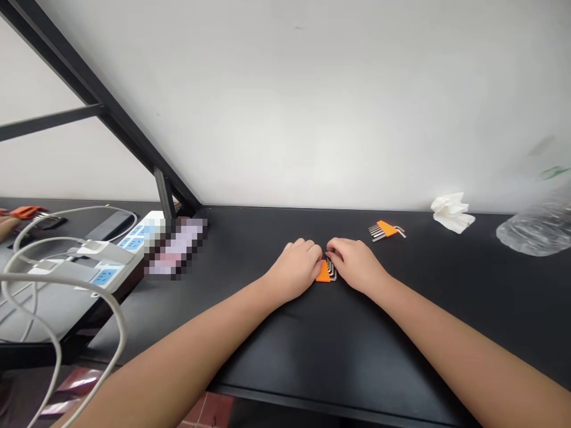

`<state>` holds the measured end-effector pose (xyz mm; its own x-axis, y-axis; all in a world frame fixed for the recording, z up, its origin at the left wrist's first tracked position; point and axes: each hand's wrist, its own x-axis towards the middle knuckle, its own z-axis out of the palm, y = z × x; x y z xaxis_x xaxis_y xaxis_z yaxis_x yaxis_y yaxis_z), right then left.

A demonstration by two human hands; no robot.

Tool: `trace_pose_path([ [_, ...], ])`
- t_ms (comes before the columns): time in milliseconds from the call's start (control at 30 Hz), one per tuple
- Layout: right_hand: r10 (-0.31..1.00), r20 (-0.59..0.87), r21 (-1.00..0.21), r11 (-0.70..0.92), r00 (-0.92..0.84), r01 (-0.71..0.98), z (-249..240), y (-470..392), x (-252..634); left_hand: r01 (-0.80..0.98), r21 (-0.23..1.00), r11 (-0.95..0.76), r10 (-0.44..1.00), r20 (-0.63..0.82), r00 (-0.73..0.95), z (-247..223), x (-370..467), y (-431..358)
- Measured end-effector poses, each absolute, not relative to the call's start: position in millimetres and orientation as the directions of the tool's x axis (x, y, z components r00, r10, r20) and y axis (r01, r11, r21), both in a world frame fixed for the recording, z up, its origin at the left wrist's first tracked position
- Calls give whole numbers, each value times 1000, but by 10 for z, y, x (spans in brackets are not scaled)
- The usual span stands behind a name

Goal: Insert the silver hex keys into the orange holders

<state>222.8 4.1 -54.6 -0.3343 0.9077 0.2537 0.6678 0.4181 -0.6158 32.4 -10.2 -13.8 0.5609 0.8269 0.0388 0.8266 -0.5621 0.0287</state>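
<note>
My left hand is closed on the orange holder of a hex key set, low over the black table. Several bent metal hex keys stick out of the holder's right side, nested one inside another. My right hand is closed too, with thumb and forefinger pinched at the upper ends of these keys. Its fingertips partly hide the key they grip. Behind my right hand lies a second hex key set with an orange holder, its keys poking out on both sides.
Crumpled white tissue and a clear plastic bottle stand by the wall at right. At left are a power strip, looping white cables, a blurred-out item and a black metal frame. Another person's hand shows far left.
</note>
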Motion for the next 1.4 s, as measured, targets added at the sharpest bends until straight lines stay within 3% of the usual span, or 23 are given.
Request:
trace_pose_path([
  [133,903,245,-695,417,-352,586,-545,13,2279,835,-8,-550,834,49,550,-143,321,-115],
  [333,896,266,-407,440,-357,801,-575,-16,2216,831,-80,-551,824,109,557,-201,294,-114],
  [467,901,255,-357,424,-350,832,-564,-34,2164,825,-92,-558,818,104,565,-206,311,-117],
  [567,896,259,-378,437,-360,816,-568,-14,2163,831,-115,-545,823,116,556,-216,324,-127],
  [667,904,247,-483,428,-350,764,-554,9,2233,841,-103,-531,832,123,541,-207,305,-132],
  [800,901,191,-605,421,-389,676,-479,-72,2451,810,70,-582,808,156,568,-114,213,-157],
  [900,843,167,-538,513,-512,669,-433,-193,2562,709,133,-693,721,123,682,-36,149,-196],
  [1133,782,229,-315,623,-579,716,-459,-303,2395,706,18,-708,705,75,705,-32,177,-237],
  [1400,764,289,-286,643,-576,710,-495,-314,2365,722,20,-692,721,63,690,-19,191,-224],
])
